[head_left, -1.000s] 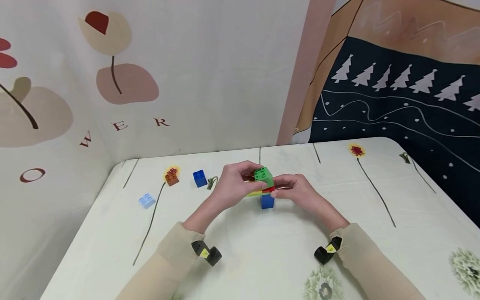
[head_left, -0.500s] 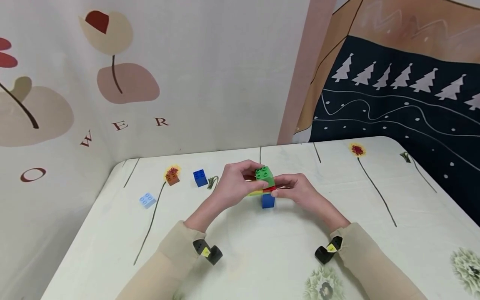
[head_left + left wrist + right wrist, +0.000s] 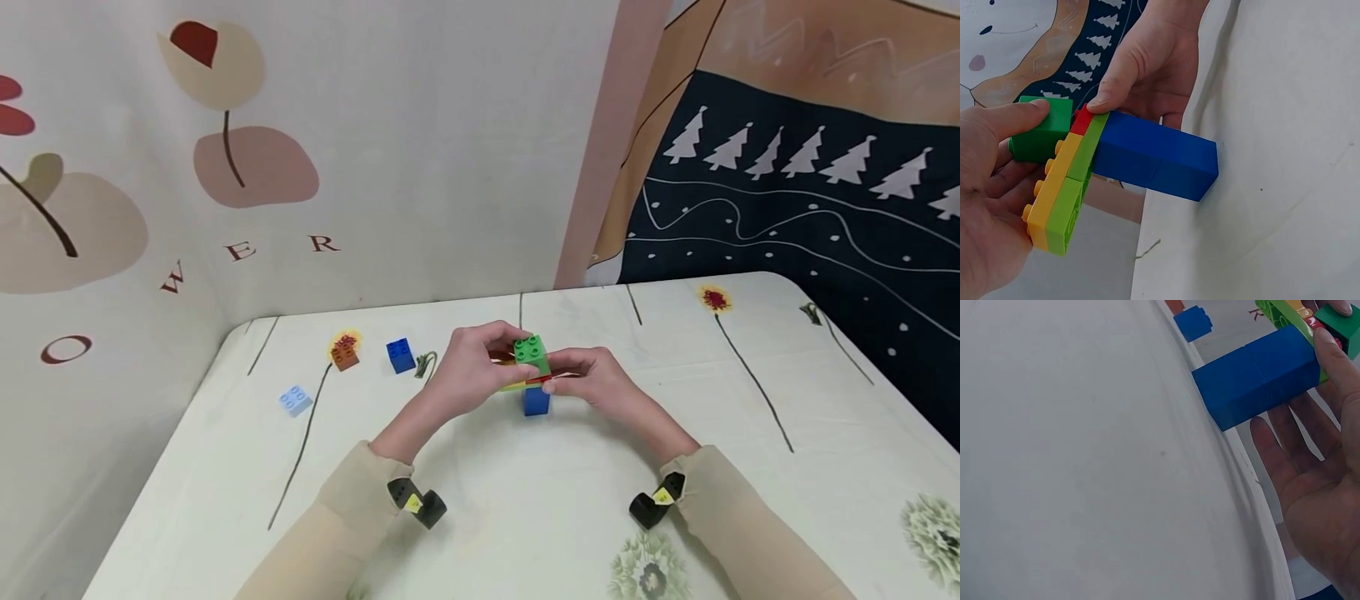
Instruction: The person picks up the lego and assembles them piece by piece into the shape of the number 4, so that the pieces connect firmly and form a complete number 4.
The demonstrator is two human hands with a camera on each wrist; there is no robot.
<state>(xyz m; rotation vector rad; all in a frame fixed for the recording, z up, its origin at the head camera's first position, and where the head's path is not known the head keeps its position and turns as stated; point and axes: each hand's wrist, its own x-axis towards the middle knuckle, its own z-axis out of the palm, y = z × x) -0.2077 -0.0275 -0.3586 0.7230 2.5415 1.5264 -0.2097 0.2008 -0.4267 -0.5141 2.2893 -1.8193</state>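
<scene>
In the head view my left hand (image 3: pixel 468 371) pinches a green toy brick (image 3: pixel 531 354) between thumb and fingers. The brick sits over a red brick (image 3: pixel 1080 120) at the top of a small build; whether its studs are fully joined, I cannot tell. Beside the red one a yellow brick (image 3: pixel 1054 187) reaches out to the left, with lime-green pieces (image 3: pixel 1085 150) underneath. Two stacked blue bricks (image 3: pixel 1260 375) form the upright column below. My right hand (image 3: pixel 600 383) steadies the build, its thumb at the red and lime layer and its fingers behind.
On the left part of the white flowered tablecloth (image 3: pixel 480 517) lie a light blue brick (image 3: pixel 296 401), an orange-brown brick (image 3: pixel 344 356) and a darker blue brick (image 3: pixel 401 355). A printed curtain (image 3: pixel 420 167) hangs along the table's far edge.
In my left hand the green brick has turned slightly and sits squarer over the red one. The right hand and blue column stay nearly in place.
</scene>
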